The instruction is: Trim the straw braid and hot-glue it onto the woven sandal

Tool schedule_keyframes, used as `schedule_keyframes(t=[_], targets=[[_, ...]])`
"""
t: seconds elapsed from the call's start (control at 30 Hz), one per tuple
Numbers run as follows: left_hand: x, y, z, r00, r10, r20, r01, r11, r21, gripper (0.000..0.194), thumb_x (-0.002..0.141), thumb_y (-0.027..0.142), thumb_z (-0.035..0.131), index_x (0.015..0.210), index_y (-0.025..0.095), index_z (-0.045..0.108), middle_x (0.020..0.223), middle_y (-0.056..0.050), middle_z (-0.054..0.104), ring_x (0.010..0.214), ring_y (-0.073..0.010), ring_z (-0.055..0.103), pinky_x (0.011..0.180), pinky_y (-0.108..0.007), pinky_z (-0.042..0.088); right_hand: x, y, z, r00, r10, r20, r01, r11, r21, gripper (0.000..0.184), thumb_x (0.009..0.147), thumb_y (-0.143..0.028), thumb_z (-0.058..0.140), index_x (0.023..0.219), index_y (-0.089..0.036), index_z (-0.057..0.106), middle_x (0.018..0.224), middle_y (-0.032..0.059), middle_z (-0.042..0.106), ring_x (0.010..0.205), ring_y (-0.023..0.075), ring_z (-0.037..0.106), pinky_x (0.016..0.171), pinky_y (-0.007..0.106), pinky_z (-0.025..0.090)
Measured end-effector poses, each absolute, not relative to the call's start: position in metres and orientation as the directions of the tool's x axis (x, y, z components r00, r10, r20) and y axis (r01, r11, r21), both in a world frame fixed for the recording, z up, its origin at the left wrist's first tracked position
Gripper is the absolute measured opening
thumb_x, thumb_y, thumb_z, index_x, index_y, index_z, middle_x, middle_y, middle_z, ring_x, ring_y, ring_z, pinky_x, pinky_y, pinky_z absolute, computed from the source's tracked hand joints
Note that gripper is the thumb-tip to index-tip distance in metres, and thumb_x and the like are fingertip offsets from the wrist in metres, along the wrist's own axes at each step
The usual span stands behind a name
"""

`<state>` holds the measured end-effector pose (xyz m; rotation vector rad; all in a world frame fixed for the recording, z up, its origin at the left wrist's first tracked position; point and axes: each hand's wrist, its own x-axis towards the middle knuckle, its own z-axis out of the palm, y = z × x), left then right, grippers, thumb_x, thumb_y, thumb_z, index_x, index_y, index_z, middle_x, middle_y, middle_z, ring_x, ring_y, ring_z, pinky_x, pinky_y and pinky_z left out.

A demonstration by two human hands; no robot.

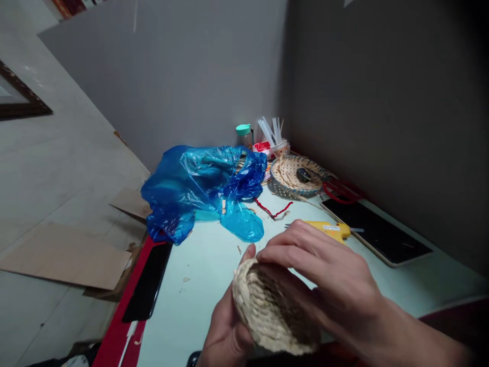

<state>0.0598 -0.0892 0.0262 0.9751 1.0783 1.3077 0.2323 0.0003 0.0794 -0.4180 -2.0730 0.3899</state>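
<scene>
A small woven basket (pixel 267 311) of pale, twisted plant fibre is tilted with its open mouth facing up towards me. My left hand (pixel 229 326) is wrapped round its outer left side, the fingers partly hidden behind the wall. Over the far rim comes my right hand (pixel 324 275), its fingers closed on the edge and its thumb side inside the mouth. Just beyond the right hand lies a yellow glue gun (pixel 332 230), partly covered by that hand. A bent red fuzzy wire (pixel 273 216) rests on the pale table (pixel 183 311) farther back.
A crumpled blue plastic bag (pixel 202 178) covers the back left. Behind stand a jar with a turquoise lid (pixel 243 130) and a cup of glue sticks (pixel 280 148). A round woven basket (pixel 296 176), red-handled scissors (pixel 342 192), a tablet (pixel 376 232) and a black phone (pixel 148 283) lie around.
</scene>
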Motion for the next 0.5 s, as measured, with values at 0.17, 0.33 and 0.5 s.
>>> schedule_keyframes(t=[0.17,0.33,0.5], targets=[[0.061,-0.093,0.037,-0.047,0.981,-0.189,-0.333,0.163,0.929,0.079,0.070,0.080,0.073,0.128,0.026,0.077,0.121,-0.014,0.078,0.129,-0.0443,0.064,0.105,-0.056,0.056,0.224,0.004,0.078,-0.461,0.474,0.750,0.153,0.875,-0.459,0.011,0.100,-0.008,0.058,0.100,-0.018,0.063,0.084,0.0035,0.063,0.076,0.0162,0.057,0.066,0.030,0.047],[0.058,-0.087,0.032,-0.052,0.984,-0.168,-0.475,0.124,0.871,0.055,0.081,0.069,0.072,0.115,0.027,0.081,0.120,-0.010,0.079,0.135,-0.0386,0.060,0.113,-0.050,0.050,0.223,0.005,0.079,-0.471,0.594,0.652,0.097,0.770,-0.631,0.015,0.103,-0.013,0.057,0.098,-0.021,0.069,0.088,0.0013,0.071,0.081,0.0147,0.065,0.072,0.029,0.051],[0.060,-0.070,0.036,0.138,0.932,-0.336,-0.762,0.317,0.564,0.062,0.102,0.059,0.040,0.111,0.013,0.081,0.102,-0.016,0.082,0.102,-0.0333,0.077,0.093,-0.046,0.060,0.233,0.006,0.085,-0.322,0.745,0.583,0.188,0.654,-0.732,0.020,0.105,-0.030,0.056,0.110,-0.026,0.074,0.104,-0.0007,0.079,0.091,0.0139,0.072,0.080,0.024,0.054]])
